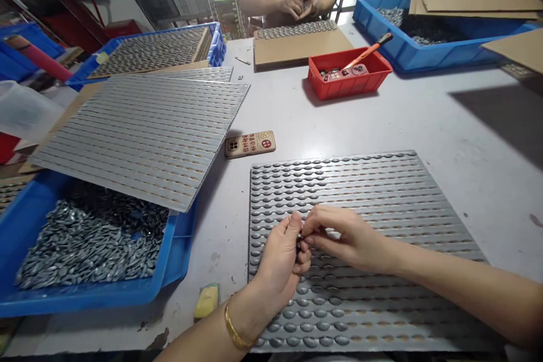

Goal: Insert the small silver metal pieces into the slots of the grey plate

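Fingers (318,218) of both hands are drawn in tight, pinching a small metal piece (300,235) that is too small and too hidden among the fingertips to make out clearly. The left hand (275,266), a gold bangle (235,328) on its wrist, and the right hand (343,237) meet just above a grey ribbed sheet (360,203) set with rows of oval metal pieces, lying on a pale work table (445,181). To the left, a blue plastic bin (97,294) heaped with loose oval pieces sits partly under a tilted sheet (139,136). A phone (250,144) in a patterned case lies on the table nearby. Farther off, a red tray (350,82) holds an orange-handled tool (369,51), and a co-worker's hands (297,7) meet above another sheet (297,29).
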The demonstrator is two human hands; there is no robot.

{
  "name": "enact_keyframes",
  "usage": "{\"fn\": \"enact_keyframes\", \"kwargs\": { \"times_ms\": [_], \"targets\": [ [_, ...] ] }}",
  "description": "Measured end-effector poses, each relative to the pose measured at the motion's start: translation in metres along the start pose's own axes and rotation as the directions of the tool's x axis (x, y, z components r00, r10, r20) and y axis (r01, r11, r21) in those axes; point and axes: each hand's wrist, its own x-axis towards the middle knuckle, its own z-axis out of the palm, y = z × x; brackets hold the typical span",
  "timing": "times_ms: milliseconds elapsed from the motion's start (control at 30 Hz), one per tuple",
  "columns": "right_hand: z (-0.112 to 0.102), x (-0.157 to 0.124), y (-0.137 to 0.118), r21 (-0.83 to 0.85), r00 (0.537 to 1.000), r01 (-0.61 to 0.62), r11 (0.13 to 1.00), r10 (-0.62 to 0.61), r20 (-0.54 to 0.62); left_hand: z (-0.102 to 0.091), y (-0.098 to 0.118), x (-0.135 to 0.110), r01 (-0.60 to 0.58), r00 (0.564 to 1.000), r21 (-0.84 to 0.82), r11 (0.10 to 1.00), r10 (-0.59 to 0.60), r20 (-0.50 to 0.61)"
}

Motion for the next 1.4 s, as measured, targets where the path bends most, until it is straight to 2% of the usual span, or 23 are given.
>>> {"fn": "enact_keyframes", "kwargs": {
  "times_ms": [67,167,200,267,333,400,467,567,700,833,1033,1233,1333,1400],
  "targets": [
    [-0.004,-0.002,0.003,0.022,0.998,-0.061,0.998,0.061,-0.023,0.0,0.006,-0.002,0.051,0.999,-0.049,0.998,-0.052,-0.017],
    [-0.019,-0.005,0.016,0.025,0.982,-0.159,0.987,0.161,-0.099,-0.001,0.029,-0.008,0.085,0.996,-0.154,0.984,-0.08,0.041],
    [-0.026,-0.006,0.022,0.009,0.971,-0.197,0.98,0.196,-0.137,-0.001,0.038,-0.01,0.026,0.999,-0.194,0.981,-0.018,0.046],
    [-0.038,-0.005,0.039,-0.06,0.947,-0.264,0.963,0.247,-0.204,-0.002,0.051,-0.012,-0.155,0.988,-0.253,0.955,0.154,-0.025],
    [-0.046,-0.003,0.054,-0.18,0.95,-0.279,0.943,0.244,-0.194,-0.004,0.056,-0.011,-0.158,0.986,-0.259,0.953,0.14,-0.089],
    [-0.049,-0.001,0.067,-0.297,0.967,-0.239,0.924,0.201,-0.155,-0.004,0.053,-0.01,-0.07,0.994,-0.251,0.965,0.046,-0.1],
    [-0.048,0.002,0.075,-0.396,0.983,-0.178,0.901,0.141,-0.121,-0.004,0.047,-0.008,-0.023,0.997,-0.235,0.972,0.005,-0.077],
    [-0.044,0.003,0.078,-0.527,0.995,-0.098,0.844,0.065,-0.081,-0.003,0.04,-0.008,-0.029,0.998,-0.173,0.985,0.019,-0.06],
    [-0.043,0.0,0.074,-0.695,1.0,-0.014,0.719,0.025,0.006,-0.001,0.036,-0.006,-0.022,0.997,-0.076,0.997,0.016,-0.072],
    [-0.042,-0.002,0.073,-0.759,0.999,0.034,0.65,0.002,0.047,-0.001,0.034,-0.004,-0.033,0.998,-0.022,0.999,0.032,-0.048],
    [-0.041,-0.003,0.077,-0.76,0.999,0.036,0.649,-0.012,0.036,-0.001,0.028,-0.004,-0.045,0.999,0.01,0.999,0.045,-0.024],
    [-0.041,-0.002,0.076,-0.764,1.0,0.024,0.644,-0.013,0.021,-0.003,0.024,-0.002,-0.055,0.999,-0.067,0.996,0.054,-0.004],
    [-0.038,-0.003,0.066,-0.695,0.999,-0.017,0.719,-0.02,-0.045,-0.002,0.023,-0.001,-0.056,0.998,-0.068,0.996,0.056,0.004],
    [-0.034,-0.003,0.053,-0.578,0.995,-0.031,0.815,-0.028,-0.092,-0.002,0.022,-0.002,-0.066,0.998,-0.045,0.997,0.065,-0.009]
  ]
}}
